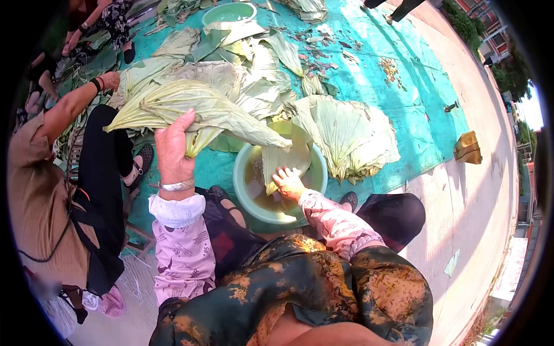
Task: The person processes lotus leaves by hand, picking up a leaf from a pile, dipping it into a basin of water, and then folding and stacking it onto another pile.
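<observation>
My left hand [175,150] grips a folded, pale green dried leaf [202,109], large and fan-veined like a lotus leaf, with the thumb over it. The leaf stretches sideways, its right end over the rim of a pale green basin [238,180]. Inside the basin is brownish water [257,187]. My right hand [288,183] reaches into the basin, fingers spread on another leaf [277,161] that lies partly in the water. The undersides of those fingers are hidden.
A stack of folded leaves [346,135] lies right of the basin, and a larger heap [254,75] spreads behind it on a teal tarp [424,115]. At left a co-worker [49,190] sits close by, one arm stretched toward the leaves. Another basin [229,11] stands farther back.
</observation>
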Tool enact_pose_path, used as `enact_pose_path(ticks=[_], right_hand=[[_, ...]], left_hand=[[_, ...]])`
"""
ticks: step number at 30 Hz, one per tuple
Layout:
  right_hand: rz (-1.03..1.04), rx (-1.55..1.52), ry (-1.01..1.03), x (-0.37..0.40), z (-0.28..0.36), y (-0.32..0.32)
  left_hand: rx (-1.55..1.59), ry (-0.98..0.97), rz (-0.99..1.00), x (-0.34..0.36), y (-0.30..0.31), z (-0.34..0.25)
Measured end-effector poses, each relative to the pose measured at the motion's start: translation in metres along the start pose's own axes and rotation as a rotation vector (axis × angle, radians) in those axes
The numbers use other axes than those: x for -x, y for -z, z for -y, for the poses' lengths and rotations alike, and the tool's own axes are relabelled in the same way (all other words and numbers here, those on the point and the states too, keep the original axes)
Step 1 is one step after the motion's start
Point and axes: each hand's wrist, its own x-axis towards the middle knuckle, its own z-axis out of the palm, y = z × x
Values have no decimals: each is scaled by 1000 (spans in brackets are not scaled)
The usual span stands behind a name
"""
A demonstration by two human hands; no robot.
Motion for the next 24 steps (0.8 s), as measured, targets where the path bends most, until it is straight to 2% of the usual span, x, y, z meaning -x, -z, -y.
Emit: enact_pose_path(ticks=[6, 8, 14, 16, 18, 19, 20, 21, 24], right_hand=[[-11, -26, -46, -7, -2, -29], [72, -21, -42, -5, -1, -31], [145, -84, -37, 1, -6, -46], [56, -150, -46, 1, -6, -46], [131, -221, -73, -3, -6, -37], [58, -183, -59, -2, -7, -41], [202, -246, -110, -6, -5, -23], [121, -286, -90, -7, -9, -33], [127, -431, -131, -10, -12, -49]], left_hand=[[-42, 22, 13, 6, -5, 1], [-36, 2, -2, 7, -9, 2], [-36, 30, 7, 7, -14, 2], [-33, 37, 27, 6, -15, 2], [-18, 44, 36, 1, -10, 8], [-75, 54, 29, 2, -6, 6], [-136, 77, 17, -2, -4, 7], [-98, 65, 1, -7, -3, 11], [-103, 77, -41, -11, -1, 13]])
